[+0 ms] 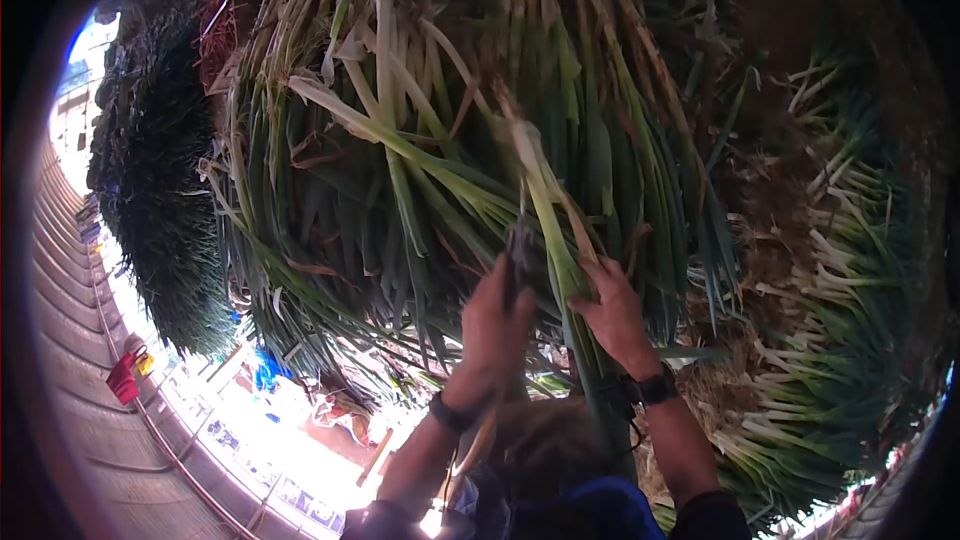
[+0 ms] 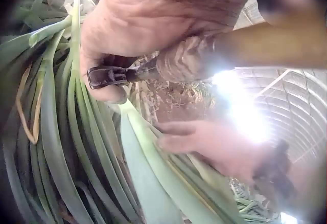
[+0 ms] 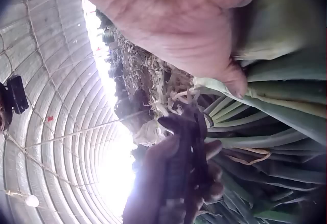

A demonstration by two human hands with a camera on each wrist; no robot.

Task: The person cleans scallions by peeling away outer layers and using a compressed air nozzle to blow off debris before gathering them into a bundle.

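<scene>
My left hand (image 1: 490,335) grips a dark air blow gun (image 3: 186,152), its thin nozzle pointing up along a large green onion. A tape-wrapped joint (image 2: 184,60) links the gun to a yellowish hose (image 2: 276,42). With thumb and fingers, my right hand (image 1: 615,315) holds that green onion (image 1: 548,210) by its green leaves; its pale stem and brown root end point away from me. Close to the gun, another green onion (image 1: 370,130) lies slantwise over the large pile (image 1: 590,130). In the left wrist view, the right hand's fingers (image 2: 176,137) lie against the leaves.
More green onions (image 1: 840,290) with pale stems lie in a long row on the right. A dark green heap (image 1: 160,170) stands at far left. A ribbed curved roof (image 3: 56,81) arches overhead, and a red item (image 1: 123,377) hangs beside it.
</scene>
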